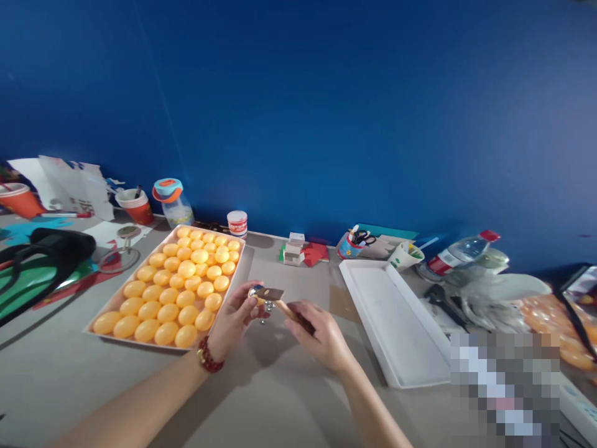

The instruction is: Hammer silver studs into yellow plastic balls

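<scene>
My left hand point(236, 316), with a red bead bracelet at the wrist, pinches a small shiny silver object point(254, 290) with some yellow-orange showing at its side; its exact kind is unclear. My right hand point(321, 333) is closed around the handle of a wooden-handled tool point(282, 305). The tool's flat brownish head reaches up to the silver object and appears to touch it. Small shiny metal pieces point(268, 306) show just below the head. To the left of my hands lies a shallow tray point(90, 330) with several rows of orange balls point(168, 313).
A long white tray point(401, 323) lies at the right. Behind stand a lidded jar point(237, 224), small white boxes point(293, 249), a pen cup point(349, 246) and a jug point(173, 202). A bottle point(459, 252) leans at the right; a black strapped item point(60, 242) lies left.
</scene>
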A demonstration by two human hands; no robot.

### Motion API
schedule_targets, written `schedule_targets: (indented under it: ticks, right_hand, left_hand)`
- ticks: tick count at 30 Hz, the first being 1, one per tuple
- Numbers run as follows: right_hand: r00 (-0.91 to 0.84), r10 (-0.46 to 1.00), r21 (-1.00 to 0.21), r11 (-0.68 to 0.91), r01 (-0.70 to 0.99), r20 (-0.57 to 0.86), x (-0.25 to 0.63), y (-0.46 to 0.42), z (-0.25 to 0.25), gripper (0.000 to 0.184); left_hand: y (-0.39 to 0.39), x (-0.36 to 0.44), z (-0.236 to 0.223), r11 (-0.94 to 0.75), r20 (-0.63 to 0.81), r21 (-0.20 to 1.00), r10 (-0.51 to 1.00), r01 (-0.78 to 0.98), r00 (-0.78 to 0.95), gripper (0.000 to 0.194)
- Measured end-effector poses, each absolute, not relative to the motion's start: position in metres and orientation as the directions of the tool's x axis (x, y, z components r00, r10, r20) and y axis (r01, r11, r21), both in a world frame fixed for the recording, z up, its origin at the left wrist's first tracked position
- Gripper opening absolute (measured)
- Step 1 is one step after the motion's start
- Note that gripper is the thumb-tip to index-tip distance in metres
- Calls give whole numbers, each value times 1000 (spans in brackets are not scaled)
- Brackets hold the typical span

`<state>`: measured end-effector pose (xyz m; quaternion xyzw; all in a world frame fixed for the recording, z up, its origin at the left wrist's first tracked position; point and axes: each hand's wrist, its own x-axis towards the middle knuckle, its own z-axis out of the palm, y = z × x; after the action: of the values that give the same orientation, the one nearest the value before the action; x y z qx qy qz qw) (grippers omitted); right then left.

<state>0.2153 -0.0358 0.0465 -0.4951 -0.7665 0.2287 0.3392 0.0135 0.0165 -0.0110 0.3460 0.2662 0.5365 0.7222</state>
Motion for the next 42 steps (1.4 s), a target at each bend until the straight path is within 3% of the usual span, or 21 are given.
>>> schedule_targets:
  ticks: [10, 26, 32, 39, 42]
  right_hand:
    - [-274, 921, -679, 391, 621, 278, 216, -35, 48, 15]
    - [-70, 984, -849, 177, 498, 164, 208, -36, 33, 15]
    - [-55, 985, -848, 168, 502, 163, 207, -35, 31, 15]
    - [-77, 996, -948, 65, 311, 44, 205, -35, 30, 18]
    - [-86, 996, -969, 38, 245, 17, 204, -34, 29, 19]
  left_hand:
    - [16, 14, -8, 215, -39, 774, 955, -596, 295, 34]
    - [11, 16, -2, 415, 56, 670, 799, -616, 599, 25]
    - [9, 16, -5, 304, 88, 758, 829, -577, 553, 30]
    - [8, 16, -7, 219, 142, 811, 826, -542, 546, 45]
    - [8, 16, -9, 139, 179, 846, 835, -515, 521, 40]
